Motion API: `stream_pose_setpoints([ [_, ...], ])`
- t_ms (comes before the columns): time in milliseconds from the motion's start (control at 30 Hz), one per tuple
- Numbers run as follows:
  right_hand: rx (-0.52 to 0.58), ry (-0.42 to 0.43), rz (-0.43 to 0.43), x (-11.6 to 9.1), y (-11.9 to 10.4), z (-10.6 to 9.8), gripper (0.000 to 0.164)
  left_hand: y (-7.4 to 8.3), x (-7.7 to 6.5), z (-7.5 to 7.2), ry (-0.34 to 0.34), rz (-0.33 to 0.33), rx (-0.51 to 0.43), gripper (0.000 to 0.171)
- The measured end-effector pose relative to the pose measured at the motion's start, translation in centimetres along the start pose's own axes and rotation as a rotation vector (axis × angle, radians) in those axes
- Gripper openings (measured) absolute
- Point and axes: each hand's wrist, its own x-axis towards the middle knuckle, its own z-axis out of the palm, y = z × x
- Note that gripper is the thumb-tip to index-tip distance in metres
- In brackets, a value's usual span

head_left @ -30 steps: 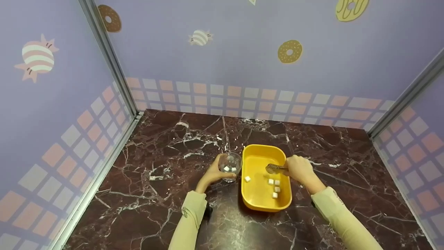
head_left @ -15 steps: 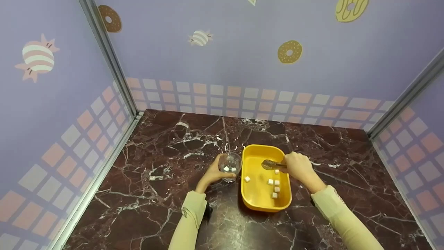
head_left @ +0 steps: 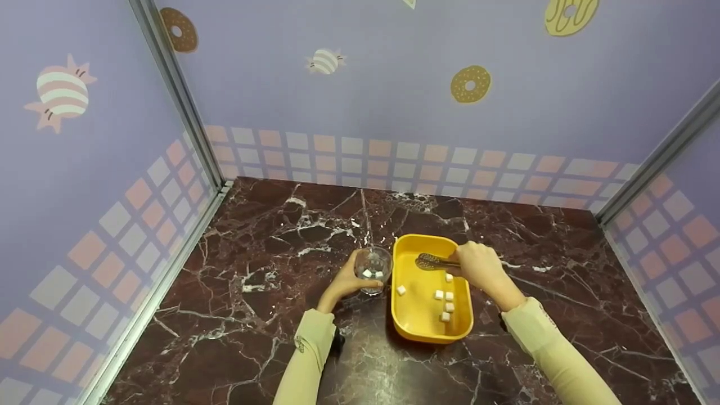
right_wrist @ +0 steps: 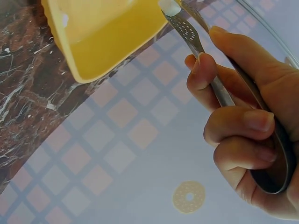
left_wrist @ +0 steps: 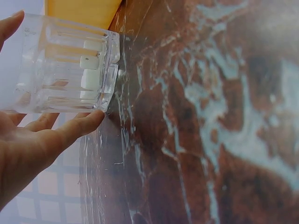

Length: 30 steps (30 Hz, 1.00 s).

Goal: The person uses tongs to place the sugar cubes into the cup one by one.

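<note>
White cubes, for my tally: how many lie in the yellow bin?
6: one white cube at left in the yellow bin, five white cubes at right. The right hand or tongs may hide more.

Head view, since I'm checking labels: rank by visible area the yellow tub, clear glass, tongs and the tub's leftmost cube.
1. Yellow tub
2. Clear glass
3. Tongs, partly hidden
4. Leftmost cube

R hand (head_left: 479, 269) w/ tongs (head_left: 428, 265) further L over tub (head_left: 419, 318)
</note>
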Motion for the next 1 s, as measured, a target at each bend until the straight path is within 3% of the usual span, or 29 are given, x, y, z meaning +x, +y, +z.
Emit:
stream_pose_setpoints([
  [233, 0.032, -0.042, -0.004, 0.7, -0.8, -0.8, 0.017, 0.0, -0.1, 0.0, 0.017, -0.004, 0.027, 0.08],
  [500, 0.041, -0.008, -0.032, 1.5, -2.0, -1.2, 0.017, 0.0, 0.0, 0.0, 0.017, -0.021, 0.075, 0.082],
  [767, 0.066, -0.002, -0.058, 2.2, -3.5, -1.5, 0.018, -2.9, 1.4, 0.1, 0.025, -0.018, 0.047, 0.085],
  [1000, 0.075, -0.021, -0.058, 2.6, -4.5, -1.2, 0.017, -3.2, 1.6, 0.0, 0.025, -0.037, 0.061, 0.088],
])
